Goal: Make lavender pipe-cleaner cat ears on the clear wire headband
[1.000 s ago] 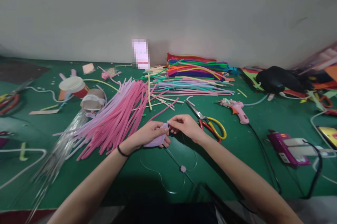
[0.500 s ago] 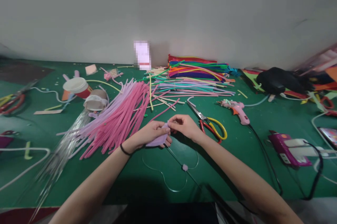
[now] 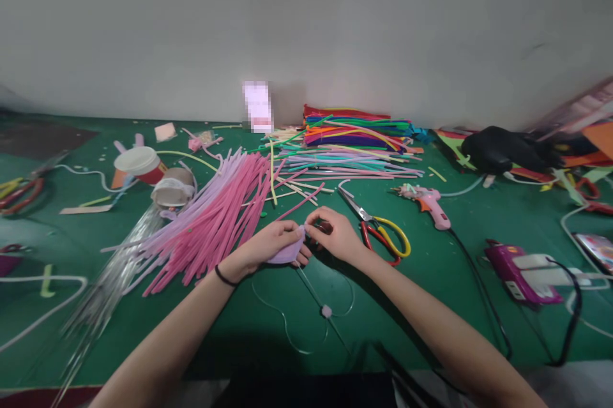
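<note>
My left hand [image 3: 268,243] is closed around a small lilac fuzzy piece [image 3: 287,253] just above the green table [image 3: 421,280]. My right hand [image 3: 335,235] pinches the top tip of that same piece, the fingertips of both hands meeting. A thin wire [image 3: 311,290] runs down from the piece toward me and carries a small pink bead [image 3: 326,311]. A fan of pink and lilac pipe cleaners [image 3: 215,216] lies just left of my left hand. Scissors with red and yellow handles [image 3: 383,235] lie right of my right hand.
A pink glue gun [image 3: 428,202] with its cord lies to the right, then a purple device [image 3: 522,271]. Stacked multicoloured pipe cleaners [image 3: 354,130] sit by the wall. A paper cup [image 3: 138,165] and a tape roll [image 3: 172,186] stand at left, with clear sticks [image 3: 105,287].
Both hands have stayed together on the lilac piece, with only small finger shifts. The view has tilted slightly, so everything sits a little differently in frame.
</note>
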The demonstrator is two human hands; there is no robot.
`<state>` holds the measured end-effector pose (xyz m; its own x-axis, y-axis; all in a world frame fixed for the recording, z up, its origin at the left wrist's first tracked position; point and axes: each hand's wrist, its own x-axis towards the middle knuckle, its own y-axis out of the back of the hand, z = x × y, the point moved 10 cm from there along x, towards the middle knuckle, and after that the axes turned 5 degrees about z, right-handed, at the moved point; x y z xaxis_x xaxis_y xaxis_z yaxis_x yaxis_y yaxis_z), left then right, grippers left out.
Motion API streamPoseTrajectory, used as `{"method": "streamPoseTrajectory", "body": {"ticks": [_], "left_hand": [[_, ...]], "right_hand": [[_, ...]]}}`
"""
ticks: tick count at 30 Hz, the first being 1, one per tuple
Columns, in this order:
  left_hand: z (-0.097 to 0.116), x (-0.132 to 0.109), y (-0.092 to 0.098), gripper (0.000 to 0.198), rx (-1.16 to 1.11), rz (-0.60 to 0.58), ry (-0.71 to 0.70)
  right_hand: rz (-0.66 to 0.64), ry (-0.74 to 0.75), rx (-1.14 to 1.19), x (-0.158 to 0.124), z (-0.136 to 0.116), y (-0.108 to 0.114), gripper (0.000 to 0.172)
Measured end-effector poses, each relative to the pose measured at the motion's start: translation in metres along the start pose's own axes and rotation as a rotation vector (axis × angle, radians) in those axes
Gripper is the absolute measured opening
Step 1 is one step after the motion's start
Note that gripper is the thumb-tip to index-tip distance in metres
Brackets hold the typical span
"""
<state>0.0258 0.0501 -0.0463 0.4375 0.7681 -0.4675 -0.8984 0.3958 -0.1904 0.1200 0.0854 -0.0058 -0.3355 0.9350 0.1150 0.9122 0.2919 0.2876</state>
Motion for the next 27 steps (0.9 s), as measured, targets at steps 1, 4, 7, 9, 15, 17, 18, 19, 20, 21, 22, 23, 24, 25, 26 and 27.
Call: {"method": "streamPoseTrajectory", "body": {"ticks": [1, 4, 7, 9, 15, 17, 18, 19, 20, 21, 22, 23, 24, 25, 26, 27], "left_hand": [[0.001, 0.0, 0.0, 0.038, 0.003, 0.006, -0.004], [0.001, 0.0, 0.001, 0.037, 0.002, 0.016, -0.014], [0.001, 0.0, 0.0, 0.038, 0.0, 0.012, -0.027], [0.002, 0.0, -0.001, 0.038, 0.003, 0.004, -0.038], [0.006, -0.004, -0.005, 0.036, 0.031, -0.003, -0.078], [0.007, -0.005, -0.007, 0.036, 0.026, -0.006, -0.083], [0.007, -0.005, -0.007, 0.036, 0.021, -0.007, -0.086], [0.008, -0.005, -0.007, 0.035, 0.019, -0.005, -0.092], [0.008, -0.005, -0.006, 0.035, 0.021, -0.002, -0.099], [0.008, -0.004, -0.005, 0.035, 0.026, 0.004, -0.106], [0.008, -0.003, -0.004, 0.035, 0.034, 0.009, -0.112], [0.008, -0.002, -0.003, 0.035, 0.042, 0.015, -0.117], [0.008, -0.001, -0.002, 0.035, 0.049, 0.019, -0.118], [0.008, -0.001, -0.001, 0.036, 0.052, 0.024, -0.118], [0.007, 0.0, 0.0, 0.037, 0.053, 0.028, -0.119], [0.008, 0.0, 0.001, 0.037, 0.055, 0.031, -0.122]], "right_hand": [[0.005, 0.046, -0.041, 0.0, -0.005, 0.001, 0.018], [-0.022, 0.019, 0.002, 0.0, -0.004, -0.001, 0.022], [-0.058, -0.245, 0.269, -0.001, 0.019, -0.01, 0.033], [-0.057, -0.403, 0.419, -0.004, 0.032, -0.015, 0.037], [-0.125, -0.646, 0.625, -0.013, 0.041, -0.027, 0.034], [-0.166, -0.678, 0.676, -0.015, 0.04, -0.03, 0.031], [-0.183, -0.688, 0.691, -0.016, 0.04, -0.031, 0.029], [-0.195, -0.695, 0.697, -0.016, 0.041, -0.031, 0.028], [-0.206, -0.702, 0.695, -0.017, 0.042, -0.031, 0.027], [-0.213, -0.709, 0.69, -0.017, 0.043, -0.031, 0.026], [-0.215, -0.715, 0.681, -0.017, 0.044, -0.031, 0.026], [-0.214, -0.718, 0.672, -0.018, 0.046, -0.031, 0.026], [-0.208, -0.72, 0.663, -0.017, 0.047, -0.03, 0.026], [-0.2, -0.719, 0.657, -0.017, 0.048, -0.029, 0.025], [-0.192, -0.718, 0.654, -0.017, 0.049, -0.029, 0.024], [-0.188, -0.719, 0.653, -0.016, 0.05, -0.028, 0.024]]}}
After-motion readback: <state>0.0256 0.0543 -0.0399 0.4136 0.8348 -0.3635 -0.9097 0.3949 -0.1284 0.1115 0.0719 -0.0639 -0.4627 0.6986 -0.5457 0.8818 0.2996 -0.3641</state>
